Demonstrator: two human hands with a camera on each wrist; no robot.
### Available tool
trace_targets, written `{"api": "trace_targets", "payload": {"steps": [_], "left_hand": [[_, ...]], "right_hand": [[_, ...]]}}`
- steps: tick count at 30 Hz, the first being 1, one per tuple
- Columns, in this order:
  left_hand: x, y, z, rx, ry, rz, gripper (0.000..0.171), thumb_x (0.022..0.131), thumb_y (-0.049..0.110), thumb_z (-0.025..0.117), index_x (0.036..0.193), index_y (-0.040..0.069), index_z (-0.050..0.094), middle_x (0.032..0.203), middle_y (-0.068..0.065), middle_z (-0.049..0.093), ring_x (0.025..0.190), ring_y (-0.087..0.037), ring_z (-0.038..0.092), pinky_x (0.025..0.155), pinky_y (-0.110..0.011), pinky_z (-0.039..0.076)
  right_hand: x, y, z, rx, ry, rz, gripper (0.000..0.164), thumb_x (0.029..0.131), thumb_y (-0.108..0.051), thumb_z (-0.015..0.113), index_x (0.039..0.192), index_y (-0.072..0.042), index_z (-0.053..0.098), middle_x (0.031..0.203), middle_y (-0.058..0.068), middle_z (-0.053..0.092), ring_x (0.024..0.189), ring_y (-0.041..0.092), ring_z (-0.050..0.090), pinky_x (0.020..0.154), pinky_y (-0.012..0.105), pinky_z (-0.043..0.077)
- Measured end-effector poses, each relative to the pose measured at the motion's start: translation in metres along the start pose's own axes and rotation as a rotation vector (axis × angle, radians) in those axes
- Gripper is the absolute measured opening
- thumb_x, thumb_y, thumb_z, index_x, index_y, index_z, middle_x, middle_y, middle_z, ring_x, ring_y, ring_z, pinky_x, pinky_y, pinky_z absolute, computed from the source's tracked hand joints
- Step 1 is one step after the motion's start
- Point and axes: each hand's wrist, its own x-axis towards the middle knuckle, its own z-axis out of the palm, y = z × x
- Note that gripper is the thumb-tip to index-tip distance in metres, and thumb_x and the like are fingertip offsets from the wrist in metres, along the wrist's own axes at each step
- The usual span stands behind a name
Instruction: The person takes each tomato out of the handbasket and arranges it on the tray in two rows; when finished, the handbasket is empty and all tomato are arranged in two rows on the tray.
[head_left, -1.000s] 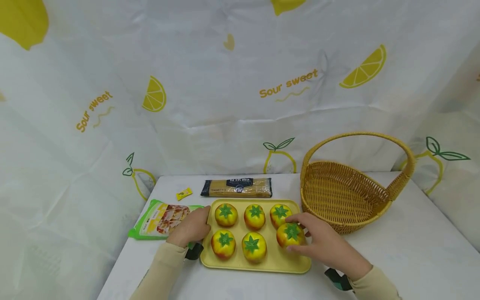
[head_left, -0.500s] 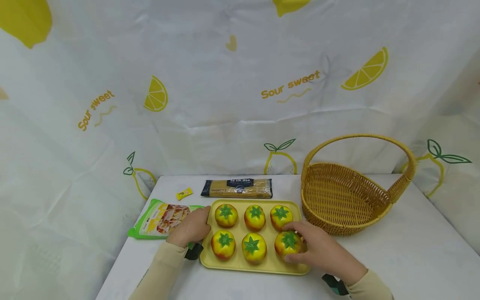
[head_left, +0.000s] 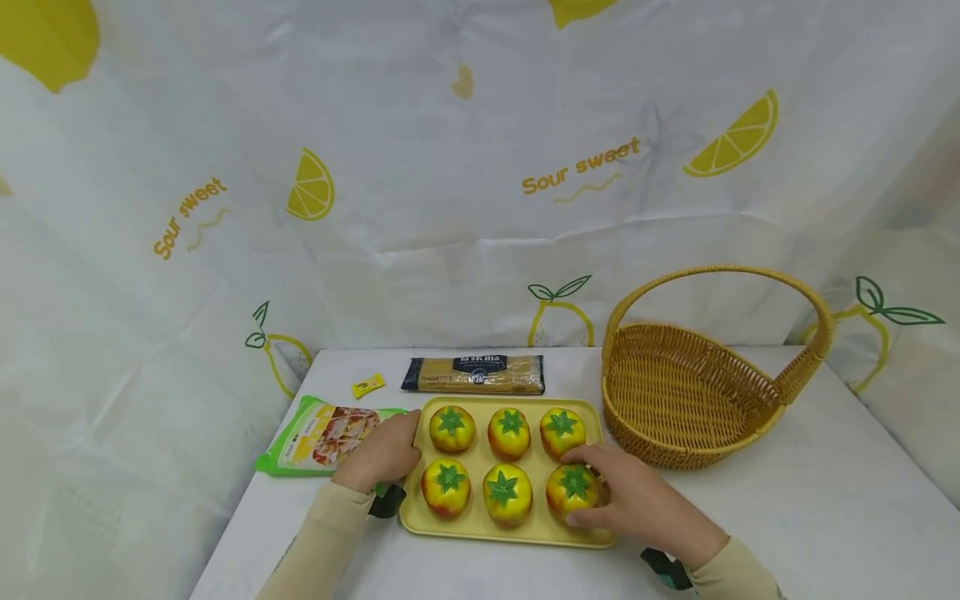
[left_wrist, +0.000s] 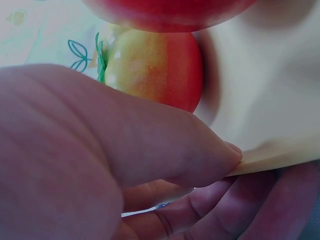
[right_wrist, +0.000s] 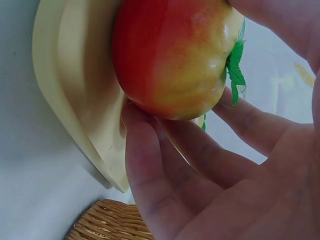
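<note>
My left hand (head_left: 384, 452) grips the left rim of a yellow tray (head_left: 480, 533). In the left wrist view its thumb (left_wrist: 200, 150) lies over the rim, with the other fingers (left_wrist: 205, 210) below. Several yellow-red artificial fruits with green star-shaped leaves stand in two rows on the tray. At the front right corner, my right hand (head_left: 637, 500) holds one such fruit (head_left: 568, 493) between thumb and fingers. The right wrist view shows this fruit (right_wrist: 170, 60) close up, red toward its base, with fingers curled along its side. A neighbouring fruit (head_left: 562, 432) sits just behind it.
A wicker basket (head_left: 678, 446) with a tall handle stands to the right of the tray. Behind the tray lies a spaghetti packet (head_left: 480, 375). On the left are a green-and-white food bag (head_left: 322, 437), partly behind my left hand, and a small yellow packet (head_left: 368, 385).
My right hand has moved the held fruit slightly left and down into the tray's front right corner, in line with the front row. The left hand keeps its place on the rim.
</note>
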Motion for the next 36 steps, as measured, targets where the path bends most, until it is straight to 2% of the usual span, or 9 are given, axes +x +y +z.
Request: {"api": "trace_targets", "payload": {"steps": [7, 19, 24, 27, 32, 35, 36], "left_hand": [[-0.003, 0.002, -0.003, 0.007, 0.005, -0.01, 0.046, 0.098, 0.001, 0.063, 0.144, 0.0, 0.06, 0.122, -0.013, 0.071, 0.098, -0.023, 0.061, 0.098, -0.047, 0.055], [-0.008, -0.001, -0.002, 0.0, 0.012, -0.022, 0.046, 0.098, 0.0, 0.063, 0.143, 0.0, 0.061, 0.12, -0.012, 0.071, 0.097, -0.023, 0.061, 0.096, -0.046, 0.055], [-0.01, -0.002, -0.002, 0.0, 0.013, -0.019, 0.042, 0.097, -0.001, 0.063, 0.139, 0.0, 0.063, 0.114, -0.011, 0.07, 0.095, -0.023, 0.061, 0.092, -0.044, 0.055], [-0.011, -0.001, -0.003, 0.002, 0.014, -0.026, 0.044, 0.098, -0.001, 0.063, 0.141, 0.0, 0.062, 0.116, -0.011, 0.071, 0.095, -0.023, 0.061, 0.093, -0.045, 0.055], [-0.02, 0.004, -0.007, 0.014, 0.012, -0.051, 0.055, 0.1, 0.002, 0.061, 0.154, -0.003, 0.054, 0.137, -0.018, 0.07, 0.105, -0.024, 0.063, 0.107, -0.052, 0.055], [-0.031, 0.008, -0.011, 0.044, 0.041, -0.064, 0.06, 0.103, 0.008, 0.063, 0.161, 0.0, 0.048, 0.139, -0.019, 0.07, 0.11, -0.023, 0.066, 0.106, -0.052, 0.057], [-0.036, 0.008, -0.012, 0.05, 0.059, -0.053, 0.06, 0.104, 0.008, 0.063, 0.161, 0.001, 0.048, 0.135, -0.017, 0.071, 0.108, -0.022, 0.066, 0.101, -0.05, 0.058]], "right_hand": [[0.0, 0.0, 0.0, -0.007, -0.008, -0.005, 0.07, 0.077, -0.053, 0.095, 0.135, -0.024, 0.069, 0.127, -0.004, 0.069, 0.112, 0.011, 0.063, 0.096, 0.04, 0.058], [0.001, -0.002, -0.003, 0.016, -0.025, -0.012, 0.076, 0.075, -0.053, 0.096, 0.139, -0.023, 0.069, 0.134, -0.001, 0.069, 0.117, 0.015, 0.064, 0.101, 0.047, 0.057], [0.001, -0.002, -0.007, 0.025, -0.043, -0.001, 0.078, 0.074, -0.054, 0.096, 0.139, -0.023, 0.068, 0.134, -0.001, 0.07, 0.114, 0.014, 0.064, 0.096, 0.043, 0.058], [-0.001, -0.002, -0.015, 0.05, -0.042, -0.004, 0.078, 0.075, -0.054, 0.095, 0.141, -0.022, 0.068, 0.136, -0.001, 0.07, 0.113, 0.016, 0.065, 0.092, 0.043, 0.058], [-0.008, -0.003, -0.034, 0.075, 0.008, -0.015, 0.072, 0.082, -0.053, 0.091, 0.142, -0.02, 0.067, 0.138, 0.001, 0.07, 0.116, 0.02, 0.068, 0.092, 0.043, 0.06], [-0.015, 0.0, -0.045, 0.061, 0.089, -0.019, 0.068, 0.088, -0.055, 0.085, 0.142, -0.018, 0.067, 0.141, 0.003, 0.07, 0.122, 0.025, 0.07, 0.097, 0.046, 0.062], [-0.018, 0.002, -0.047, 0.047, 0.119, -0.016, 0.067, 0.09, -0.055, 0.084, 0.142, -0.018, 0.067, 0.141, 0.004, 0.07, 0.122, 0.026, 0.07, 0.098, 0.048, 0.061]]}}
